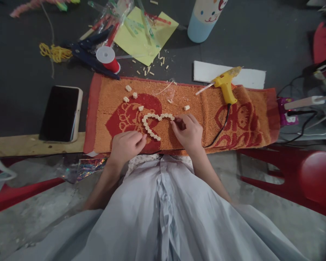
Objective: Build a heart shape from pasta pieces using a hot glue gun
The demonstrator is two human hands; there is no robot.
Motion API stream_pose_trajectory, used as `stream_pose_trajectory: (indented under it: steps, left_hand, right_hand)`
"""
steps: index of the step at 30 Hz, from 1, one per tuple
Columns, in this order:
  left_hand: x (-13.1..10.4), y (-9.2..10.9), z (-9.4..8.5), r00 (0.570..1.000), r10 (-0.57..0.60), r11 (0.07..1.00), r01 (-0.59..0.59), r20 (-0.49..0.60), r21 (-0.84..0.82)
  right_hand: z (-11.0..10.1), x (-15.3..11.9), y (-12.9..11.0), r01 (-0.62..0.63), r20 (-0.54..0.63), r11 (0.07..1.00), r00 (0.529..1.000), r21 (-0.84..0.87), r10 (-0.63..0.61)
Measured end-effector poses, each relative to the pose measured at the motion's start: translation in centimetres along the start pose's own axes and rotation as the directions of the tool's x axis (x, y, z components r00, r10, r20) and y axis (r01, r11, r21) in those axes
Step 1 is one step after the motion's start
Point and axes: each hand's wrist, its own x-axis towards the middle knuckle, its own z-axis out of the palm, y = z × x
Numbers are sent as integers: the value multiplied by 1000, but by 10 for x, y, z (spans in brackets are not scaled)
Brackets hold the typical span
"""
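Observation:
On the orange towel (pixel 190 98) lies a partial heart outline (pixel 146 125) made of small pale pieces, open along its lower right side. My right hand (pixel 188 131) has its thumb and index finger together at the outline's right end; what they hold, if anything, is too small to tell. My left hand (pixel 127 145) rests curled on the towel's front part, left of the heart's lower tip, and its fingertips are partly hidden. Several loose pale clusters, one of them (pixel 187 107) near my right hand, are scattered above the heart.
A yellow glue gun (pixel 226 85) lies over a white strip (pixel 250 78), its cord trailing across the towel. Left are a phone (pixel 60 114), a red thread spool (pixel 108 59) and dark pliers (pixel 89 54). Yellow paper (pixel 136 36), small cut bits and a blue cup (pixel 202 25) stand farther back.

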Motion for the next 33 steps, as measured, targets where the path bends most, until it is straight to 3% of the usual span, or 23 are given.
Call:
stream_pose_trajectory:
  steps: [16,19,23,28,33]
  left_hand:
    - [0,1,-1,997,-59,997,61,51,-39]
    - [0,0,-2,983,-174,976,180,57,-123]
    - [6,-3,-4,931,-359,897,366,74,-247]
    - [18,-5,-4,920,-372,907,388,124,-161]
    - [23,-2,-8,881,-413,889,445,229,-106]
  right_hand:
    - [1,0,1,13,-1,1000,1000,4,-13]
    - [1,0,2,11,0,1000,1000,-1,-11]
    - [1,-1,2,5,2,1000,1000,2,-5]
    - [2,-1,2,8,-1,1000,1000,-6,-8]
    - [2,-1,2,16,-7,1000,1000,-9,-16]
